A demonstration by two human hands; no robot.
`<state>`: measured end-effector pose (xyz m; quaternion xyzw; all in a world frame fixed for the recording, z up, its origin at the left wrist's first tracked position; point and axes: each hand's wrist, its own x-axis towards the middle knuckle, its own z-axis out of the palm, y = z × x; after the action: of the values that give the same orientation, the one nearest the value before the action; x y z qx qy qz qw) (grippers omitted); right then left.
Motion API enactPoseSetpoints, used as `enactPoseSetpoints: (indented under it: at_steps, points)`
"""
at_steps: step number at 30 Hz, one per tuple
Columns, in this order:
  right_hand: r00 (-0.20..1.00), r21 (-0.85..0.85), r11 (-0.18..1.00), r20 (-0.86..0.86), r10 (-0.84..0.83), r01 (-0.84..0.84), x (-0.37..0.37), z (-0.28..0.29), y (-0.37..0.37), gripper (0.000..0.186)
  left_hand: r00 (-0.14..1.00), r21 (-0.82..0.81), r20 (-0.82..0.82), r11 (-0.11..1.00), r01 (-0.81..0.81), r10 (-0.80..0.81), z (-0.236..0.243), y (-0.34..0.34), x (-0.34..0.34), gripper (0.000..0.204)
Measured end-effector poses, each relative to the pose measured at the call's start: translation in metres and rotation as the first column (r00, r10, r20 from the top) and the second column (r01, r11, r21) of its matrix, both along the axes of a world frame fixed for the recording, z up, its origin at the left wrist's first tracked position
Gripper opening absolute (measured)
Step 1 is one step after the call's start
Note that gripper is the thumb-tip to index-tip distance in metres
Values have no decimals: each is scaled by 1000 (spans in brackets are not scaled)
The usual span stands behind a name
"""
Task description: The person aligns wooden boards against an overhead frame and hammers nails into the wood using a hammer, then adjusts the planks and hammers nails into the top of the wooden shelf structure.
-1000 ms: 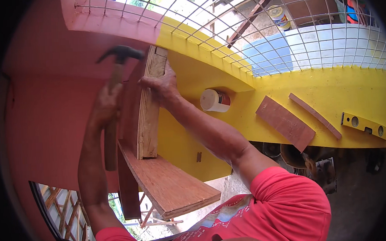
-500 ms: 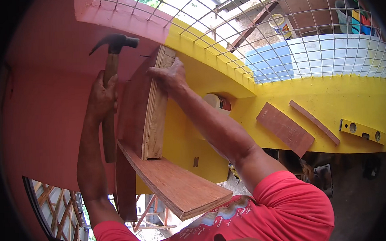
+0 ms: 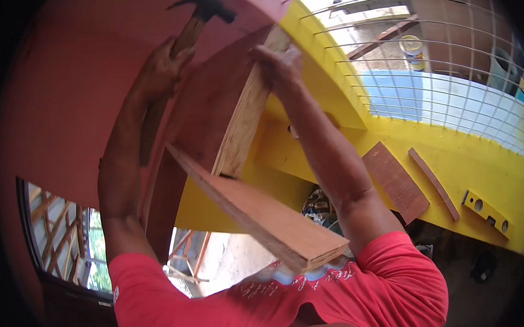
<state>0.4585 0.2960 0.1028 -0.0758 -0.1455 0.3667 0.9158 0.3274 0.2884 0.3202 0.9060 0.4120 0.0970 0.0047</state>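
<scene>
Holding a claw hammer [image 3: 191, 34] at 10 to 11 o'clock, my left hand [image 3: 163, 73] has its fingers wrapped round the wooden handle; the dark head is uppermost, its face toward my right. At about 12 o'clock, my right hand [image 3: 282, 70] grasps the upper end of an upright board [image 3: 245, 123], thumb across the left edge, the other fingertips partly hidden. That pale, layered wood slants down from 12 o'clock to near 7, close to the centre, meeting a lower board [image 3: 270, 216] that stretches toward 5 o'clock. Between 3 and 4 o'clock, a yellow ledge [image 3: 392, 135] carries a flat brown piece [image 3: 395, 181], a narrow strip [image 3: 433, 184] and, farthest right, a yellow spirit level [image 3: 486, 214]. Wire mesh [image 3: 446, 88] spans 1 to 3 o'clock.
</scene>
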Motion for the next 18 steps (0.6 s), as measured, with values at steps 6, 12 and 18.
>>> enactPoseSetpoints:
  at_steps: [6, 12, 18]
  points:
    - [997, -174, 984, 82, -14, 28, 0, 8, -2, 29, 997, 96, -71, 995, 0, 7, 11, -10, -17, 40]
    - [997, -175, 985, 76, 9, 4, -3, 6, -7, 32, 989, 118, 111, 986, -116, 103, 15, -37, -88, 31]
    - [996, -197, 980, 88, -15, 32, -3, 18, -22, 37, 832, 42, 530, 974, -221, 166, -45, -48, -218, 24]
